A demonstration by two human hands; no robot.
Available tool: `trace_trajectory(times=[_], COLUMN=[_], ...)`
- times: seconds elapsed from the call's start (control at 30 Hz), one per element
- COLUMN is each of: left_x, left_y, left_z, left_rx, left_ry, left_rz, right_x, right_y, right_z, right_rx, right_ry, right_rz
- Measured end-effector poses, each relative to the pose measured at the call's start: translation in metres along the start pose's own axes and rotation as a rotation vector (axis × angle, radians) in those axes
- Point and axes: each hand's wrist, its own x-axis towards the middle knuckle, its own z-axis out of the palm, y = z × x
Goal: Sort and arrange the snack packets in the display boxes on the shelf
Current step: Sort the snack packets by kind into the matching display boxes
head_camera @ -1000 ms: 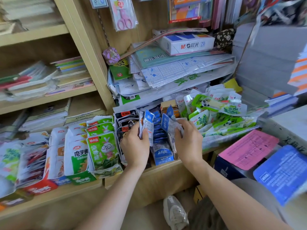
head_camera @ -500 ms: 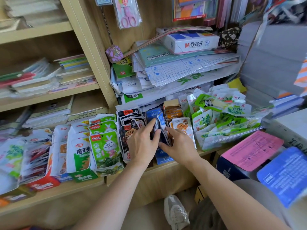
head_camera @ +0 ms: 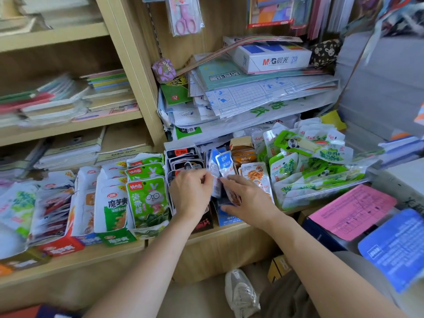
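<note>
both hands are working at the middle of the wooden shelf [head_camera: 220, 234], over the blue display box [head_camera: 227, 218].

left hand [head_camera: 191, 193]: the fingers [head_camera: 205, 180] are curling tight and are pinching the left edge of the blue and white packets [head_camera: 223, 162]. the back of the hand is covering the lower part of the black packets [head_camera: 183, 158] in the box just to the left.

right hand [head_camera: 250, 200]: its fingers are lying fairly straight, tips touching the foot of the front blue and white packet, with the thumb lower down, pressing against the darker packets sitting in the blue display box. it is not wrapping round anything that i can make out.

the blue and white packets are standing upright in the blue display box, tops poking up between the two hands, leaning slightly left.

neighbours on the shelf: the orange packets [head_camera: 243, 154] are standing just behind and to the right; a carrot-strip packet [head_camera: 255, 176] is touching the right hand's far side. the green panda packets [head_camera: 309, 166] are heaping up in a clear bag further right. the green rabbit packets [head_camera: 146, 198] are standing in a box to the left of the left hand.

above, an m&g paper box [head_camera: 273, 57] is lying on a stack of sheets, and pink scissors [head_camera: 184, 21] are hanging in their wrapper.
</note>
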Motion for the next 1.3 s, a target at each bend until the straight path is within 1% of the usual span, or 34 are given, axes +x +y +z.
trace_trajectory(times=[0.03, 0.1, 0.17, 0.2, 0.3, 0.4, 0.47, 0.57, 0.6, 0.67, 0.73, 0.8, 0.87, 0.9, 0.97, 1.03, 1.1, 1.2, 1.3], left_x=[0.003, 0.006, 0.006, 0.006, 0.01, 0.014, 0.012, 0.002, -0.002, -0.009, -0.013, -0.014, -0.01, -0.008, -0.005, -0.002, -0.004, -0.015, -0.032], left_y=[-0.001, -0.002, 0.0, 0.001, 0.002, -0.003, -0.003, 0.002, 0.002, 0.002, 0.006, 0.009, 0.014, 0.016, 0.016, 0.012, 0.004, -0.014, -0.032], left_z=[-0.002, -0.003, -0.003, -0.002, -0.002, -0.002, -0.002, -0.004, -0.001, 0.004, 0.005, 0.007, 0.006, 0.006, 0.006, 0.006, 0.002, -0.008, -0.024], left_rx=[-0.008, 0.001, 0.021, 0.026, 0.053, 0.115, 0.102, -0.061, -0.118, -0.238, -0.308, -0.256, -0.036, 0.08, 0.167, 0.124, 0.017, -0.113, -0.175], left_ry=[0.028, 0.031, -0.009, -0.039, -0.109, -0.157, -0.139, -0.048, -0.042, -0.048, -0.12, -0.196, -0.244, -0.263, -0.317, -0.412, -0.458, -0.396, -0.361], left_rz=[-0.024, -0.045, -0.038, -0.037, -0.038, -0.027, -0.022, -0.059, -0.058, -0.002, 0.088, 0.163, 0.233, 0.266, 0.305, 0.297, 0.273, 0.26, 0.246], right_x=[0.0, 0.001, 0.003, 0.005, 0.011, 0.006, -0.002, -0.01, -0.011, -0.012, -0.012, -0.013, -0.013, -0.013, -0.014, -0.016, -0.018, -0.02, -0.024], right_y=[-0.001, -0.003, -0.004, -0.004, -0.004, -0.003, -0.004, -0.005, -0.005, -0.002, -0.001, -0.001, -0.002, -0.002, 0.0, 0.004, 0.005, 0.003, -0.006], right_z=[0.002, 0.007, 0.011, 0.013, 0.013, 0.005, -0.003, -0.011, -0.012, -0.011, -0.014, -0.017, -0.019, -0.02, -0.018, -0.015, -0.012, -0.011, -0.009], right_rx=[-0.052, -0.202, -0.341, -0.385, -0.43, -0.367, -0.274, -0.176, -0.157, -0.114, -0.058, -0.002, 0.027, 0.02, -0.055, -0.149, -0.206, -0.206, -0.19], right_ry=[-0.037, -0.12, -0.203, -0.219, -0.251, -0.279, -0.219, -0.095, -0.069, -0.012, 0.063, 0.113, 0.113, 0.104, 0.074, 0.034, 0.021, 0.118, 0.253], right_rz=[-0.003, -0.006, 0.024, 0.033, 0.053, 0.039, 0.006, -0.04, -0.041, -0.03, 0.018, 0.078, 0.129, 0.138, 0.094, 0.066, 0.081, 0.087, 0.002])
